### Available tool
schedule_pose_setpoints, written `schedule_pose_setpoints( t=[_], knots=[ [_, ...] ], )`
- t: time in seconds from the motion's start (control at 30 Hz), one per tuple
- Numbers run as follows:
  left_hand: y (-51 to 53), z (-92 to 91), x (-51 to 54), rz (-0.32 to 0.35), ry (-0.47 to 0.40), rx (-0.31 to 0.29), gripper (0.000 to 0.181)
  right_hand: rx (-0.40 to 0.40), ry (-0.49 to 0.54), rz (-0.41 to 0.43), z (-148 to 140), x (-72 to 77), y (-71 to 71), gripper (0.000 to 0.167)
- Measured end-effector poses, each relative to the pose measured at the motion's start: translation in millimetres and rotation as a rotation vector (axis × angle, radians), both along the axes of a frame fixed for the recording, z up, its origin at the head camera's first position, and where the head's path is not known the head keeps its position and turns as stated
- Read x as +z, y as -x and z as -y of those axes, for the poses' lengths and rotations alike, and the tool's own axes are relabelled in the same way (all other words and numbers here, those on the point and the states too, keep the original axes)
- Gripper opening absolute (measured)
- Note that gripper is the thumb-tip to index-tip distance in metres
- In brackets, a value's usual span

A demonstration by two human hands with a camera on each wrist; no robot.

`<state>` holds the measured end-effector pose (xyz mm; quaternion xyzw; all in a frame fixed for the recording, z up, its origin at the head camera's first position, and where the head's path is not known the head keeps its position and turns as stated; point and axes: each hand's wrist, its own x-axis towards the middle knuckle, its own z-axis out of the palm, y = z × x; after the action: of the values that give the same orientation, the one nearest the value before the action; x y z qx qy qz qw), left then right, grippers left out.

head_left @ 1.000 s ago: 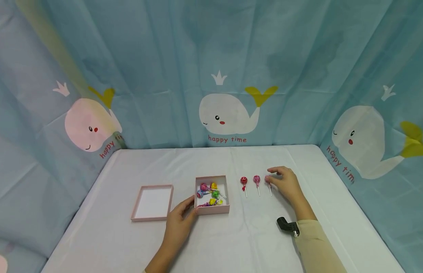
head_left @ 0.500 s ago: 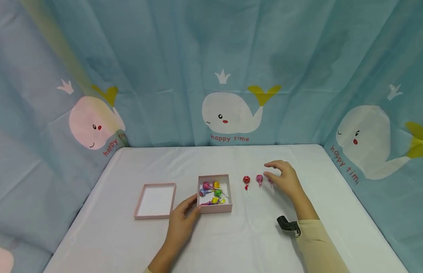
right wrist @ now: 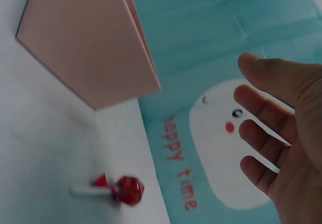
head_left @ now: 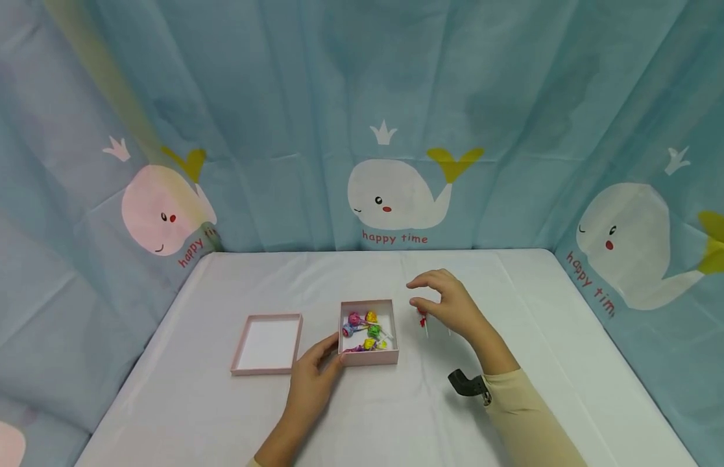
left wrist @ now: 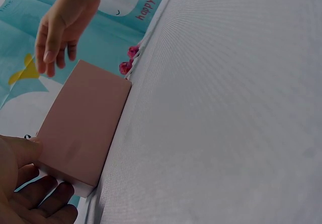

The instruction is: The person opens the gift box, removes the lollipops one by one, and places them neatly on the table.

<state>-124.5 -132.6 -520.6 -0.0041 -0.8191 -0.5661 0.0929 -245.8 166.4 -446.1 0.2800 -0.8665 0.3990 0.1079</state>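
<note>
The pink box holds several wrapped lollipops in pink, blue, green and yellow. My left hand grips the box's left front corner, thumb on its front wall in the left wrist view, where the hand shows at lower left. Empty, my right hand hovers over the lollipops right of the box, thumb and fingers apart. Below it, a red lollipop is partly hidden; in the right wrist view this red lollipop lies near the box. Two pink lollipops show in the left wrist view.
A shallow pink-edged lid lies left of the box on the white table. A blue curtain with whale prints stands behind and at both sides. A black device is at my right wrist.
My right hand has let go of the rightmost pink lollipop, lifted and moved left over the other lollipops. The left hand still grips the box. The head view has shifted slightly.
</note>
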Motion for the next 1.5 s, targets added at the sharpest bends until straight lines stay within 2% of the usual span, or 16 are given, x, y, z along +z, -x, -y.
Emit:
schedule_pose_setpoints(
  t=[0.2,0.5,0.8,0.93,1.27,1.5],
  knots=[
    [0.7,0.8,0.2,-0.007,0.004,-0.002,0.049,0.13,-0.055,0.018,33,5.2,0.9,0.024],
    [0.9,1.1,-2.4,-0.031,0.0,-0.007,0.051,0.284,-0.1,0.054,65,-3.1,2.6,0.025],
    [1.3,2.4,-0.4,-0.039,0.003,-0.021,0.051,0.368,-0.106,0.241,89,-9.3,4.0,0.025],
    [0.6,2.2,-1.2,-0.051,0.016,-0.012,0.05,0.408,-0.121,0.275,97,-15.0,4.4,0.024],
    [-0.2,2.5,-3.0,-0.076,0.017,-0.019,0.048,0.421,-0.238,0.223,108,-34.5,2.1,0.022],
    [0.1,3.2,-3.7,-0.111,0.004,-0.04,0.048,0.403,-0.386,0.09,112,-39.3,1.4,0.024]
  ],
)
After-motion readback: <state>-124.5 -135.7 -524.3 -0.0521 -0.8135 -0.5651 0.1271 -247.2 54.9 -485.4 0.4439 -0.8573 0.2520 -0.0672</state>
